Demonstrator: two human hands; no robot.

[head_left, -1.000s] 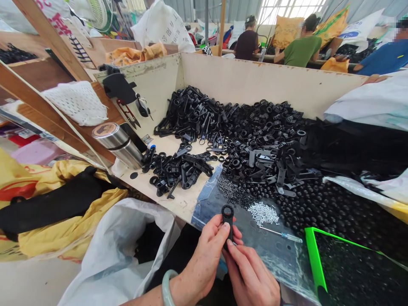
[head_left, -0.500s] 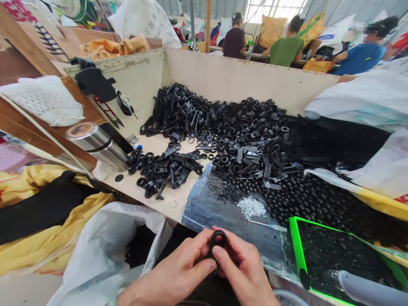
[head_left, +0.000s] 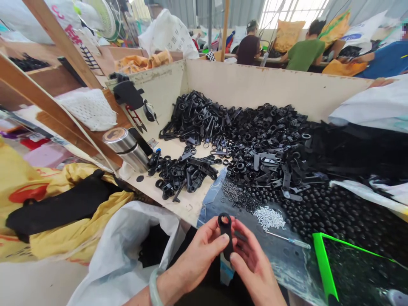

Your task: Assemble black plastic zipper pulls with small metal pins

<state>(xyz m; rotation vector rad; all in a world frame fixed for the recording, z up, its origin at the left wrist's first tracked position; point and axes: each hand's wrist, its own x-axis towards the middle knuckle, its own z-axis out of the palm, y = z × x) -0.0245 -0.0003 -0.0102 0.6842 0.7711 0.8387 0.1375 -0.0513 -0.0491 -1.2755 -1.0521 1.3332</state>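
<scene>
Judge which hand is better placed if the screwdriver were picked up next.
Right, probably: the right hand is nearer the screwdriver, while the left hand has its thumb across the black ring-ended part.

On the bench point(head_left: 188, 208), a lever heap point(head_left: 194, 119) lay at rear left, before the back wall point(head_left: 255, 78), with rings point(head_left: 270, 123) to its right. A smaller heap point(head_left: 191, 172) lay in front of the levers, right of the flask point(head_left: 127, 151). On the mat point(head_left: 287, 263), small bits point(head_left: 236, 193) lay left of the pins point(head_left: 270, 218); the screwdriver point(head_left: 288, 239) lay before the pins. Balls point(head_left: 318, 208) lay right of the pins, behind the tray point(head_left: 324, 263). The sack point(head_left: 111, 246) stood before the bench, at front left.
</scene>
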